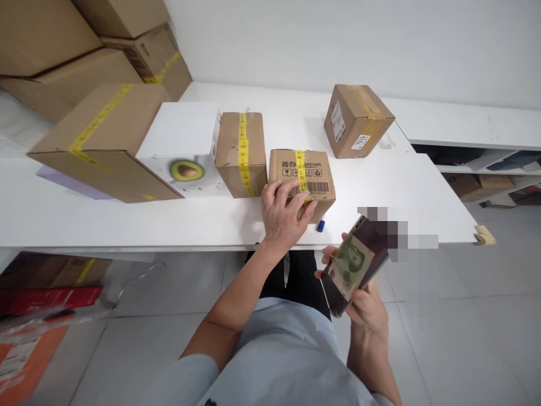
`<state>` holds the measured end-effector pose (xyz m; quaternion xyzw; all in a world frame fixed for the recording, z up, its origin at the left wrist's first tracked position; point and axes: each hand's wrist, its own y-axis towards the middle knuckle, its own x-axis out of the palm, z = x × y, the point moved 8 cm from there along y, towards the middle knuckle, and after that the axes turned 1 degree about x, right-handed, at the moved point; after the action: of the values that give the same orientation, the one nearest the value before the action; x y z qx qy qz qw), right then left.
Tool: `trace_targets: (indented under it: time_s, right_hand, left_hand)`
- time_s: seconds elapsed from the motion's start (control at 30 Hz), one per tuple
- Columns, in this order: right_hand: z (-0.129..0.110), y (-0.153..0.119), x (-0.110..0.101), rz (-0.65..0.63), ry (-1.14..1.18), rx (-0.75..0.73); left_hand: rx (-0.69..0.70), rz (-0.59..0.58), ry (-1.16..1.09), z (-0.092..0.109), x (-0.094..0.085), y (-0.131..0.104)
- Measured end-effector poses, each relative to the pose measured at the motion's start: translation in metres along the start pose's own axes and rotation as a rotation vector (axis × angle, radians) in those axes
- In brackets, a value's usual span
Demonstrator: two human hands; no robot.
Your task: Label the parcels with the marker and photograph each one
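Observation:
My left hand [281, 217] rests on the near edge of a small brown Centrum carton [276, 173], fingers spread over its top. Yellow tape crosses this carton, beside a printed barcode. A smartphone [332, 296] is in my right hand [372, 304], tilted over the table's front edge. Its back faces up, with a green banknote [351, 260] lying against it; a blurred patch hides the top corner. A small blue cap-like piece [321, 226] lies just right of the carton. Close on the left stands another taped brown carton [229, 160].
A white box with an avocado picture [180, 131] and a large brown carton [110, 121] stand farther left on the white table [203, 223]. At the back right sits a labelled carton [350, 132]. Big cartons [105, 67] are stacked at the back left. Shelves [473, 169] hold things at right.

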<state>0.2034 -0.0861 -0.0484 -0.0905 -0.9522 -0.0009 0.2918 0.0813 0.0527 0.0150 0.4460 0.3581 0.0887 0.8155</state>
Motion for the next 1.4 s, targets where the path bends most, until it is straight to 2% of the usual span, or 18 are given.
trace_targets:
  time_s: [0.13,0.37,0.53,0.8,1.1,1.4]
  right_hand:
    - [0.001,-0.004,0.008,-0.054,-0.135,-0.05]
    - [-0.006,0.015,0.007,0.147,-0.502,-0.223]
    - [0.0,0.022,0.008,0.237,-0.697,-0.239]
    - [-0.009,0.024,0.002,0.377,-0.774,-0.307]
    - [-0.021,0.034,0.008,0.379,-0.8,-0.393]
    - [-0.02,0.036,0.005,0.368,-0.791,-0.407]
  left_hand:
    - [0.026,0.019,0.011,0.002,-0.002,-0.001]
    - [0.015,0.037,0.009,0.001,-0.001,-0.001]
    - [-0.024,0.016,-0.012,-0.001,0.002,0.0]
    - [0.031,0.071,0.031,0.003,0.001,-0.002]
    - [-0.052,-0.033,0.002,-0.002,0.005,-0.003]
    - [-0.019,0.004,0.026,0.001,0.002,-0.002]
